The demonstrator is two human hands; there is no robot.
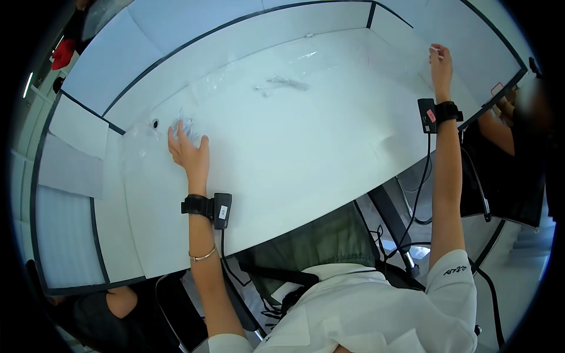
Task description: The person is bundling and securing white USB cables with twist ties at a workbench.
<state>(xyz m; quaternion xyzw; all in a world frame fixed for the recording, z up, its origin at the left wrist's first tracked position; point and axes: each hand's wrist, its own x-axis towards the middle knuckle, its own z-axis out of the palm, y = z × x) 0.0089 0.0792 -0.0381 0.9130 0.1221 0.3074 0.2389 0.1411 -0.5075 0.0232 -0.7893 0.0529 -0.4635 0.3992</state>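
My left hand [191, 154] is open over the left side of the white table [282, 153], fingers and thumb spread apart. Just beyond its fingertips lies a crumpled clear plastic piece [187, 126], partly covered by the fingers. My right hand [441, 62] is raised at the far right, near the partition, with its fingers curled in. A small white bit [436, 53] shows at those fingertips; I cannot tell what it is. Another crumpled clear plastic piece [288, 83] rests toward the back middle of the table, away from both hands.
Low white partitions [247, 44] with dark trim enclose the table's back and sides. A round cable hole [155, 123] sits at the back left. Wrist devices [222, 210] trail black cables. A person [500, 129] sits beyond the right partition, another person [122, 301] at lower left.
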